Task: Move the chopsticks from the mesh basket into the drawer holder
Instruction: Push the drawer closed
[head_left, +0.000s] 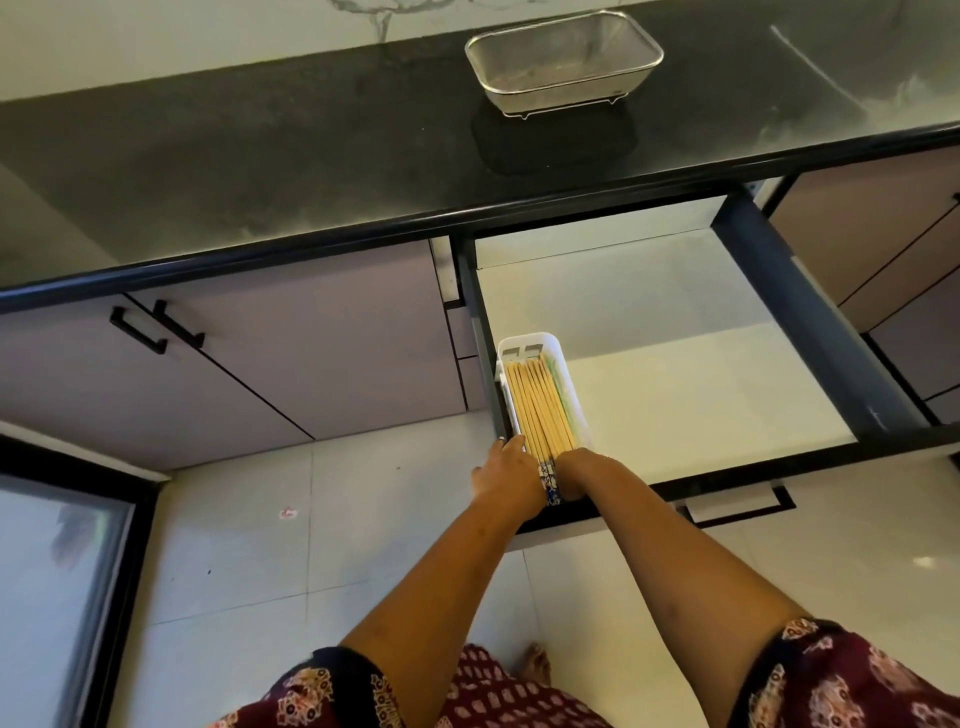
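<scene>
**Chopsticks in the holder, hands at the near end**

Largest first: black counter (260, 156) runs across the far side, open drawer (701, 364) below it on the right. Mesh basket (563, 60) sits on the counter, far side, well apart from the drawer; looks empty to me, though the mesh blurs the bottom. White holder (545, 345) lies along the drawer's left wall. Chopsticks (540, 410) are bunched inside it, long axis near-to-far, plain wooden ends pointing far, patterned blue ends near, between my hands.

My left hand (506, 475) and right hand (576, 470) flank that near end, touching the bundle. Fingers curl down into the holder and are hidden, so I cannot tell if they grip or just press.

Judgement: transfer essentially done; what's left is squaring the bundle, letting go, maybe shutting the drawer.
</scene>
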